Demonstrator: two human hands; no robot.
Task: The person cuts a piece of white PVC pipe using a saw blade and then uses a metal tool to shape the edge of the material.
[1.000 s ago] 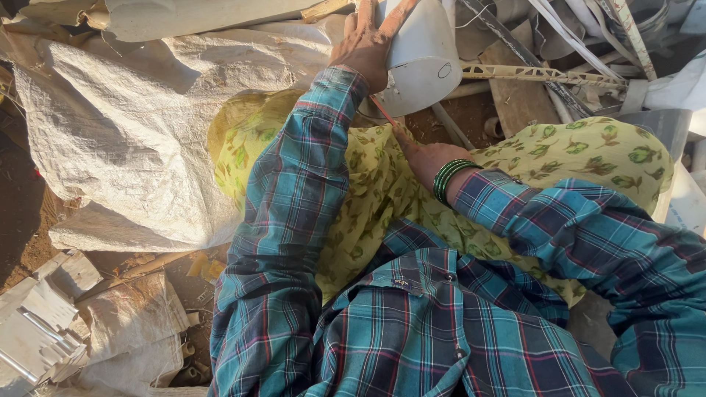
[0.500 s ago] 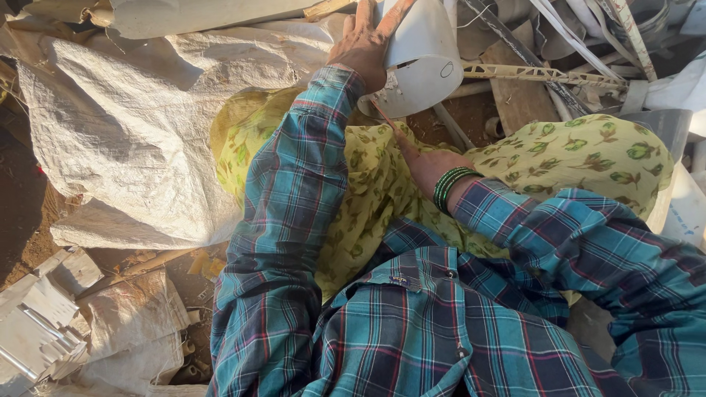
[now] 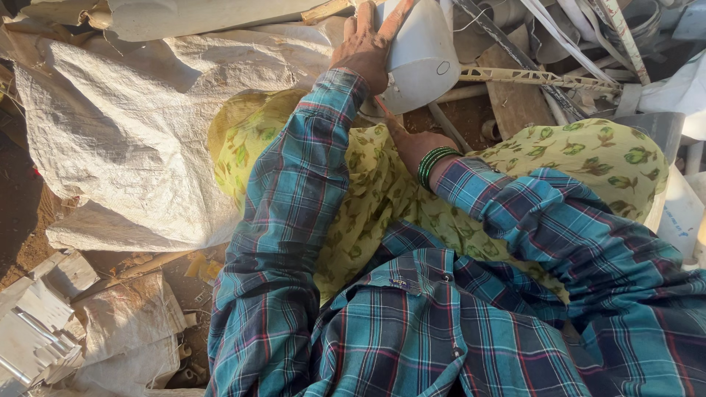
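While the left hand (image 3: pixel 364 48) presses on it, the white plastic container (image 3: pixel 419 55) sits tilted at the top of the scrap pile, straight ahead of both hands.

Far left of the left hand: flat white scrap pieces (image 3: pixel 33 338) on the dirt ground (image 3: pixel 22 220). Then a big white woven sack (image 3: pixel 125 147), just beside the left sleeve.

Left hand: open, palm flat on the container's side, fingers spread and pointing up, not wrapped round anything.

Right hand (image 3: pixel 410 143), green bangles (image 3: pixel 434 165) at the wrist: just below the container, fingers reaching toward its lower edge. The fingertips are hidden, so I cannot tell whether it is open or gripping.

Right of the hands: wooden plank (image 3: pixel 515 103), a thin pale strip (image 3: pixel 529 76) across it, and tangled white strips and tubes (image 3: pixel 588 29) behind.

Step, as a judgement: steadying and getting hold of the container, not lifted. Moving it would call for a real grip from below, since a flat palm alone won't carry it.

Versus a second ago, there is little change. The left palm is on the same spot, the right hand sits slightly nearer the container's base, and the container is barely shifted.
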